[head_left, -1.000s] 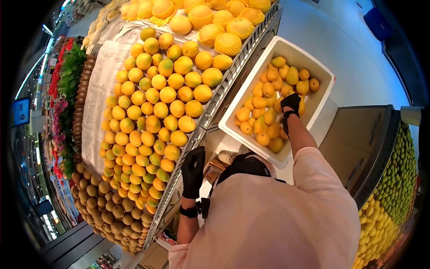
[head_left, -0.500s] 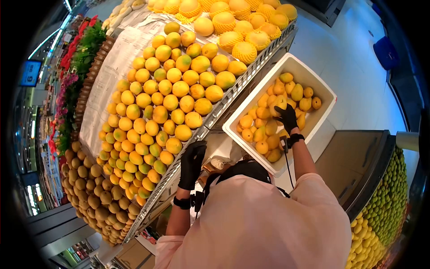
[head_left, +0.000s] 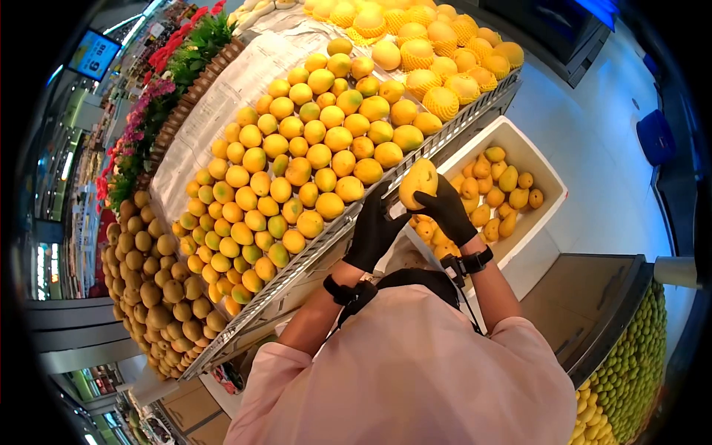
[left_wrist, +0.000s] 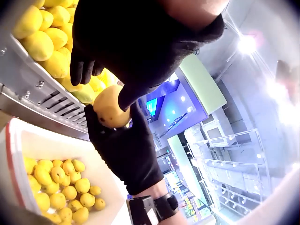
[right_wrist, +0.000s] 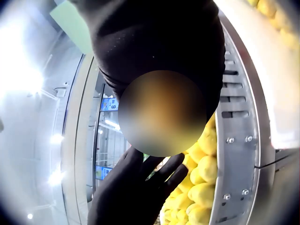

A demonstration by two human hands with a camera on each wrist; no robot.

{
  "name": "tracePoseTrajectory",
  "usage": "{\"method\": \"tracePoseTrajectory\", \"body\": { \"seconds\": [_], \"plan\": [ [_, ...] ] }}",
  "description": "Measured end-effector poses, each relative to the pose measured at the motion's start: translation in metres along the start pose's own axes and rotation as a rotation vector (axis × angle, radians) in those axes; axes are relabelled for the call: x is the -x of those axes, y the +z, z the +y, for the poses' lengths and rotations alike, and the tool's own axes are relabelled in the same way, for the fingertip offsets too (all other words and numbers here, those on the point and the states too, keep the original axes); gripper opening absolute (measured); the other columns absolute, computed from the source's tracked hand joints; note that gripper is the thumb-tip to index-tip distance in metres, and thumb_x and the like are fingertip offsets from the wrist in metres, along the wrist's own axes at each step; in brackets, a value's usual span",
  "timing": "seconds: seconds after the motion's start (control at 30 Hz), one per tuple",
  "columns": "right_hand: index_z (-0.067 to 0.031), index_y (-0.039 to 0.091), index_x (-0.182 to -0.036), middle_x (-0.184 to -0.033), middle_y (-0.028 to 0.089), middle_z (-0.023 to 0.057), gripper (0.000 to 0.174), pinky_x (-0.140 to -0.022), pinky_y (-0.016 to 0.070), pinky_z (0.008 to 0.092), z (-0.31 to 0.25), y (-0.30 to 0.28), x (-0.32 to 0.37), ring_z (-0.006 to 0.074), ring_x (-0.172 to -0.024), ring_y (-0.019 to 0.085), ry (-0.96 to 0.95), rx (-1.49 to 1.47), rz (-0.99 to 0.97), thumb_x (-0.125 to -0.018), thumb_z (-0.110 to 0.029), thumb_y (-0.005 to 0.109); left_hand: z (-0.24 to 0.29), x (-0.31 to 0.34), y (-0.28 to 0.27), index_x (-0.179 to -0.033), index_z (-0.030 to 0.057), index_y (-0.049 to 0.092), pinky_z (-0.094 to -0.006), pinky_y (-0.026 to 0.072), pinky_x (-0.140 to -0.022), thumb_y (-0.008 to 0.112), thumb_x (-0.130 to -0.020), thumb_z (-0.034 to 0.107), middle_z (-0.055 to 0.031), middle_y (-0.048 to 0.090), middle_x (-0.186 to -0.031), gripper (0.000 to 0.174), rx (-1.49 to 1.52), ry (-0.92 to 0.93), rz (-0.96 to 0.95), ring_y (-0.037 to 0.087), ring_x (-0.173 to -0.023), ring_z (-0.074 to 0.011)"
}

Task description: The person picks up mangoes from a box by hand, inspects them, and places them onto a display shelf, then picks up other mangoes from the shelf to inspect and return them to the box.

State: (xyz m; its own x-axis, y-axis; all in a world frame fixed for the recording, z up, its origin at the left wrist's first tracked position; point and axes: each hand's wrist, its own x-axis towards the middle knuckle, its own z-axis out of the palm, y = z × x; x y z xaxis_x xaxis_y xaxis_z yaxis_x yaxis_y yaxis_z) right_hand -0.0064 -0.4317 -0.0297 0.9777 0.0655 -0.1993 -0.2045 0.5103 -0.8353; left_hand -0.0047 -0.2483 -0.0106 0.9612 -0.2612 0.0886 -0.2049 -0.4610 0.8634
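In the head view my right hand (head_left: 447, 213), in a black glove, grips a yellow mango (head_left: 418, 180) between the display and the white box. Beside it, my black-gloved left hand (head_left: 375, 230) is spread, thumb toward the fruit. The left wrist view has the left thumb overlapping the mango (left_wrist: 107, 111), while the right hand (left_wrist: 129, 154) cups it from below; dark spots mark its skin. A blurred disc covers the fruit in the right wrist view, where left-hand fingers (right_wrist: 136, 187) reach up from below.
Rows of mangoes (head_left: 297, 167) fill the display behind a slotted metal rail (head_left: 304, 256). A white box (head_left: 545, 178) holding more mangoes stands at right. Brown round fruit (head_left: 156, 297) lies at left, net-wrapped yellow fruit (head_left: 443, 102) at the back. A dark-edged stand (head_left: 604, 319) is at lower right.
My right hand has lifted a mango out of the white box and brought it left toward the display rail. My left hand has come up and right to meet it.
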Motion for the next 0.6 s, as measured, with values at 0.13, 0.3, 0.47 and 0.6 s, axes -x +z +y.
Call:
{"method": "tracePoseTrajectory", "body": {
  "seconds": [0.13,0.3,0.47,0.6],
  "plan": [
    [0.0012,0.043,-0.134,-0.12,0.058,0.0098,0.061,-0.088,0.0518,0.0305,-0.002,0.016,-0.001,0.0177,-0.107,0.059,-0.124,0.155,-0.075,-0.083,-0.013,0.072,-0.008,0.003,-0.01,-0.135,0.0047,0.043,-0.0343,0.0514,-0.087,0.062,-0.092,0.029,-0.0107,0.058,-0.121,0.052,0.437,-0.164,-0.024,0.06,-0.101,-0.0197],
    [0.0014,0.043,-0.133,-0.122,0.056,0.0092,0.059,-0.096,0.0463,0.0313,-0.016,0.034,0.0,0.0177,-0.112,0.055,-0.059,0.089,-0.186,-0.082,-0.009,0.071,-0.005,0.006,-0.042,-0.137,0.0043,0.041,-0.0379,0.0521,-0.09,0.037,-0.101,0.049,-0.0142,0.06,-0.118,0.058,1.225,-0.581,-0.344,0.061,-0.104,-0.0256],
    [0.0017,0.043,-0.133,-0.122,0.056,0.0092,0.064,-0.094,0.0473,0.0308,-0.01,0.054,-0.002,0.0172,-0.112,0.055,-0.031,0.076,-0.287,-0.079,-0.012,0.075,0.008,0.01,-0.054,-0.141,0.0009,0.034,-0.0415,0.0485,-0.098,0.05,-0.096,0.044,-0.0175,0.052,-0.129,0.065,0.626,-0.135,-0.41,0.055,-0.115,-0.0291],
    [-0.0013,0.041,-0.136,-0.127,0.053,0.01,0.066,-0.093,0.0487,0.0316,0.002,0.051,-0.012,0.0173,-0.113,0.053,-0.04,0.176,-0.379,-0.08,-0.011,0.074,0.004,0.013,-0.062,-0.139,-0.0022,0.036,-0.0375,0.0506,-0.096,0.071,-0.086,0.031,-0.0153,0.052,-0.128,0.071,1.401,-0.444,-0.229,0.056,-0.113,-0.0265]
  ]
}}
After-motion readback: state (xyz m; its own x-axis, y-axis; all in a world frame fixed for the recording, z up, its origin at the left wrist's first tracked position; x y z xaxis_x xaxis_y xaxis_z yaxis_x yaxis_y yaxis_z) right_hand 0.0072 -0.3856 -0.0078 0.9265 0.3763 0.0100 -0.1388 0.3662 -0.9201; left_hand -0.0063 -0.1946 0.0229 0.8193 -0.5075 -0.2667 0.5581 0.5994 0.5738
